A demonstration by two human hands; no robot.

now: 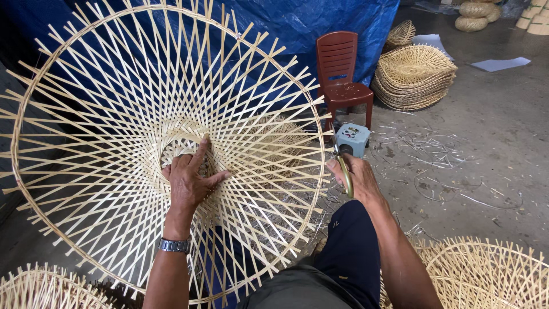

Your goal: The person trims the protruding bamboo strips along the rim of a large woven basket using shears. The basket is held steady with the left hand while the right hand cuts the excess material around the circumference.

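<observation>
Bracing the big open-weave bamboo frame (143, 143), which fills the left and centre of the frame and stands tilted toward the camera, the left hand (191, 180) lies flat against its woven hub, fingers (200, 154) spread across the crossing strips with the thumb out to the right. At centre right, the right hand (354, 174) is closed around a yellow-handled tool (345, 171), probably shears, just beside the frame's outer hoop; whether its blades are parted is hidden. A wristwatch (174, 245) sits on the left wrist.

Judging from this, the work goes best if the left palm keeps firm pressure on the hub so the thin strips do not spring or shift, while the tool meets the projecting ends squarely near the hoop rather than at a slant, sparing the binding.

Behind, at upper centre, a red plastic chair (342, 71) stands before a blue tarpaulin (320, 23); a stack of finished woven pieces (413, 77) lies at upper right on the concrete floor (492, 149), and a small grey box (353, 139) sits below the chair.
</observation>
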